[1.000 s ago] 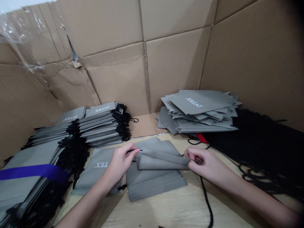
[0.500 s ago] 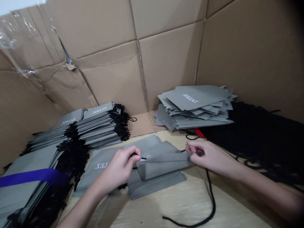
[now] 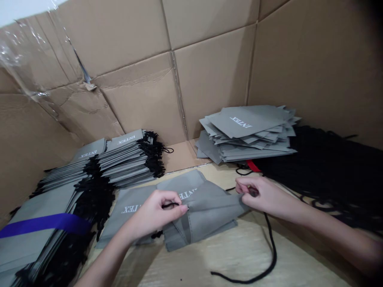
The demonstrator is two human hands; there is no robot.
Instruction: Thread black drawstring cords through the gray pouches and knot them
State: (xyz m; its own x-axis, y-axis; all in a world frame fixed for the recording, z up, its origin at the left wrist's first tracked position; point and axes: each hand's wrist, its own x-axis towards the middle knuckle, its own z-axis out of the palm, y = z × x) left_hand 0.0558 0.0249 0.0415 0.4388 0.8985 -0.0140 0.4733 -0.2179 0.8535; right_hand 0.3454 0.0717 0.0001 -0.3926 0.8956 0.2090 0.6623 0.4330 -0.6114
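A grey fabric drawstring pouch [image 3: 214,209] is stretched between my two hands, over other grey pouches on the table. My left hand [image 3: 160,211] is closed at the pouch's left edge. A black cord [image 3: 170,205] shows inside its curled fingers, and the thumb presses at the pouch's edge. My right hand [image 3: 259,193] pinches the pouch's right corner. Below that hand a loose black cord [image 3: 273,255] hangs and curves across the table. Whether the right fingers also grip the cord is hidden.
Stacked pouches with black cords [image 3: 125,159] stand at the left, one bundle bound by a purple band [image 3: 44,223]. A pile of pouches [image 3: 251,127] lies at the back right beside a heap of black cords [image 3: 323,175]. Cardboard walls [image 3: 209,75] surround the table [image 3: 191,267].
My left hand has shifted slightly right, with its thumb now on the pouch's edge. The silvery tip at its fingers no longer shows. The pouch has opened downward, flatter, and my right hand has barely moved.
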